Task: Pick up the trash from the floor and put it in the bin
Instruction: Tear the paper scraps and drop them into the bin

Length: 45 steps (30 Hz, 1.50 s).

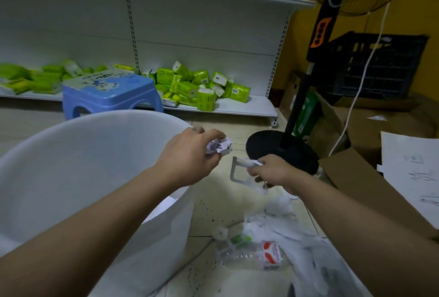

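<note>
Our left grip (190, 156) pinches a crumpled paper (219, 145) just outside the rim of the bin (95, 120). Our right grip (273, 170) clutches a flat scrap (237, 174) beside the bin. Neither is binned yet, and a plastic bottle (249, 254) lies by the bin.

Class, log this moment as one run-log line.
phase: pickup | left hand: holds crumpled paper beside bin rim | right hand: grips pale scrap | floor: plastic bottle lying

Blue stool (111, 93), green packets (202, 87), standing fan (273, 148)

White shelving (190, 23), yellow wall (403, 18), perhaps tiled floor (209, 208).
</note>
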Each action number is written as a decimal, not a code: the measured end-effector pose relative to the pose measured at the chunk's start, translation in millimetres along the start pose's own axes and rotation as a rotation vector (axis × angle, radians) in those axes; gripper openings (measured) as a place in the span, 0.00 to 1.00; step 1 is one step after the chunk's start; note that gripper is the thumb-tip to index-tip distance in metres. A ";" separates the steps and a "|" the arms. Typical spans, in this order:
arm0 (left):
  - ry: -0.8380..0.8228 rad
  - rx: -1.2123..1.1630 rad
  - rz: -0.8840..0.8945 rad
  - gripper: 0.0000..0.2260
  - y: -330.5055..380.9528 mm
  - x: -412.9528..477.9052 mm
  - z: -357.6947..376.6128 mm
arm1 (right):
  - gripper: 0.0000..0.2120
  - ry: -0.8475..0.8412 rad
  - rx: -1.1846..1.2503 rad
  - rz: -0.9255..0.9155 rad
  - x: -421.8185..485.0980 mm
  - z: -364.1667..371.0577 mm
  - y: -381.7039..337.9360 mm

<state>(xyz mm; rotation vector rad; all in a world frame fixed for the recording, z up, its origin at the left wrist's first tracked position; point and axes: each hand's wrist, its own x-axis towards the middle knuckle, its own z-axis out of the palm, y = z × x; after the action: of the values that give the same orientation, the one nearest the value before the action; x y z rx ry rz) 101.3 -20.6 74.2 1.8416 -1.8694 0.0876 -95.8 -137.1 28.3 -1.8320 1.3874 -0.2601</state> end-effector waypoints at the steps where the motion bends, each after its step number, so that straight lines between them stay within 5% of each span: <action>1: 0.006 -0.014 -0.008 0.17 -2.0 -0.8 -3.3 | 0.07 0.028 0.038 -0.038 -1.0 -2.7 -7.0; 9: 0.066 -0.068 -0.263 0.20 -55.7 -16.2 -47.9 | 0.05 0.176 0.571 -0.427 -20.3 5.1 -117.5; 14: -0.070 0.061 -0.505 0.32 -102.2 -50.5 -62.9 | 0.04 0.220 0.030 -0.535 -25.2 57.9 -146.0; 17: -0.188 0.178 -0.573 0.39 -115.4 -69.5 -65.2 | 0.26 0.110 -0.254 -0.473 -26.8 75.3 -141.1; 24: -0.122 0.090 -0.250 0.30 -68.8 -46.8 -51.7 | 0.35 0.222 -0.289 -0.437 -34.5 23.9 -107.7; 32: -0.192 0.148 0.228 0.26 51.4 3.7 15.0 | 0.38 0.157 -0.544 -0.120 -59.1 -63.0 29.5; 45: -0.488 0.058 0.028 0.27 105.6 -14.5 163.8 | 0.31 0.087 -0.270 0.221 -14.9 -81.5 210.4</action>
<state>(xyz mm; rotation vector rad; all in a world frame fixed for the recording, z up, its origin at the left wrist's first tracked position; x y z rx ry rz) -50.1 -63.0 -41.9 2.0063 -2.2314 -0.3310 -299.7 -177.7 -60.6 -1.8783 1.7400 -0.0389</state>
